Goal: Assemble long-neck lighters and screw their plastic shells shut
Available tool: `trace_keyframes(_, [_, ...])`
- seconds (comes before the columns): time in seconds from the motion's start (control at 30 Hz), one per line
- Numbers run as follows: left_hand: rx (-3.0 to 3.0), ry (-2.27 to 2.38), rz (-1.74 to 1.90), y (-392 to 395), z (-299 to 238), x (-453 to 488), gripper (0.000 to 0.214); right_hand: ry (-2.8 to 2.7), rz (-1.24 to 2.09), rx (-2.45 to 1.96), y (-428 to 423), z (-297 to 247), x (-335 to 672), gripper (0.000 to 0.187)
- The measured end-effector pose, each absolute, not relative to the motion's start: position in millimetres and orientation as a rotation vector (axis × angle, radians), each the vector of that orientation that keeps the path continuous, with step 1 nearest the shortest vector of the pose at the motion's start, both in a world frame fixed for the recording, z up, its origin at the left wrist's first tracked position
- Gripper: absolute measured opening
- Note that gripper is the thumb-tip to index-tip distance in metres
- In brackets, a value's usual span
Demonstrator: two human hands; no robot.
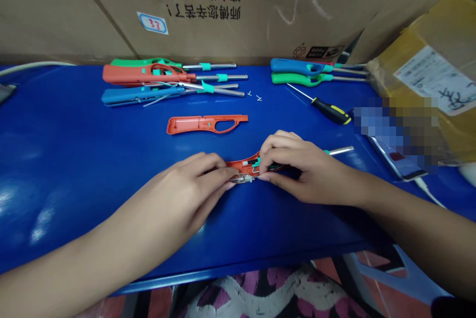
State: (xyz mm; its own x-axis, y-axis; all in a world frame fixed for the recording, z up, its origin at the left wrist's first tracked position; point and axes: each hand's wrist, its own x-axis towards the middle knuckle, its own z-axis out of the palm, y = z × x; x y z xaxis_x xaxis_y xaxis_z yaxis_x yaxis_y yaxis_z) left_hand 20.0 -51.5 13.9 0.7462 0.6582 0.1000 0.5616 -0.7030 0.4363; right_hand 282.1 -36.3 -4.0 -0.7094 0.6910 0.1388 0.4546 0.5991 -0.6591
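My left hand [197,184] is closed, thumb and fingers pinching a small clear fuel tank [243,178] with a white end. My right hand [301,166] is closed over the open orange lighter half [238,165], covering its middle. Black and teal inner parts show in that shell, and its metal tube [342,151] sticks out to the right, past my right hand. The tank lies at the shell's near edge; whether it touches the shell I cannot tell. Behind my hands, the other orange shell half [189,124] lies on the blue table with its hollow side up.
At the back left lie several gas lighters [141,74]; blue and green lighters [293,66] lie at the back right. A screwdriver [332,111], a phone [397,157] with a cable and a taped parcel [442,70] are on the right. A cardboard box [223,35] stands behind.
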Motion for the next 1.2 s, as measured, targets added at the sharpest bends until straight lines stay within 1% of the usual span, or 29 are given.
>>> trace_keyframes(1.2, [2.561,0.948,0.351,-52.7,13.0,19.7,0.036,-2.452,0.844,-0.916,-36.6,-6.4,282.1,0.009])
